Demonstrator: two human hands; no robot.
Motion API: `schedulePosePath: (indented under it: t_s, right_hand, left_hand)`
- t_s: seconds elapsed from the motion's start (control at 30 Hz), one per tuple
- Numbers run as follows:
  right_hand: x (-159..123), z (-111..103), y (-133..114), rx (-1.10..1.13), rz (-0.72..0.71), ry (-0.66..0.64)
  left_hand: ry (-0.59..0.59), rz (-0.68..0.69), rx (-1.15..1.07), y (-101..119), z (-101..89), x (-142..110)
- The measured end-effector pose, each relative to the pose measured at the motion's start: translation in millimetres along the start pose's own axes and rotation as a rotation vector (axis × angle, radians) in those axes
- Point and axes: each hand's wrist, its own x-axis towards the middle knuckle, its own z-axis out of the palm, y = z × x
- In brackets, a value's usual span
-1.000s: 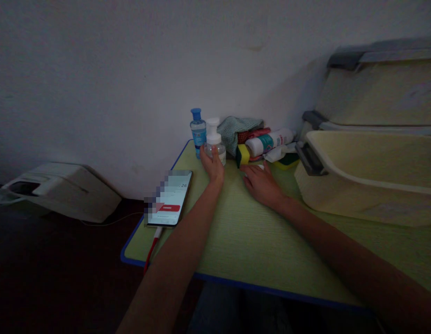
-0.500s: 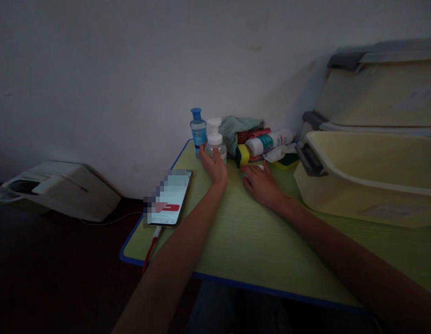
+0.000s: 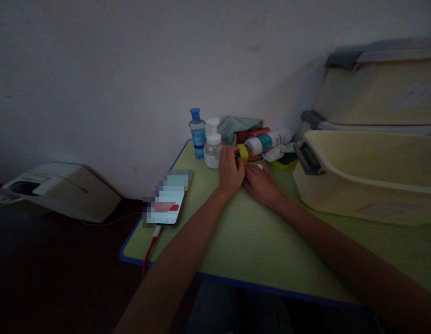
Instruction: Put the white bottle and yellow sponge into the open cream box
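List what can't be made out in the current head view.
All in the head view:
White object: mostly hidden under the right hand.
Sponge: partly behind the left hand; grip unclear.
Phone screen: partly pixelated.
Pump bottle label: too small and dim to read.
Front bin: right end cut off by the picture's edge.

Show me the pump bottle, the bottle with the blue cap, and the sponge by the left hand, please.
Pump bottle (image 3: 212,150): head view, on its clear body below the white collar.
Blue-capped bottle (image 3: 197,133): head view, on its label.
Sponge (image 3: 243,153): head view, on its yellow part.
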Motion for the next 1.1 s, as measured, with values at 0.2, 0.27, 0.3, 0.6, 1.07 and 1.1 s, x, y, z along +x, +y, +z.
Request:
schedulePosePath:
  t_s: [0.2,0.27,0.3,0.6,1.07,1.1]
  right_hand:
    - [0,0,-1,-0.005,0.002,-0.002]
    - [0,0,-1,0.005,-0.001,0.001]
    - [0,-1,-1,0.01,-0.003,0.003]
    - [2,-1,2,0.047,-0.006,0.023]
    - [0,-7,4,0.07,0.035,0.04]
    - [0,-6,4,0.07,0.034,0.037]
  left_hand:
    - [-0.239,0.017,-0.054,0,3.9,-2]
    - [-0.239,-0.02,-0.059,0,3.8,-1]
    - [-0.234,-0.036,-0.062,-1,3.8,-1]
    - [-0.281,-0.04,0.055,3,10.8,14]
    - [-1.016,0.103,0.666,16,74.0,84]
    - [-1.023,0.098,0.673,16,77.9,85]
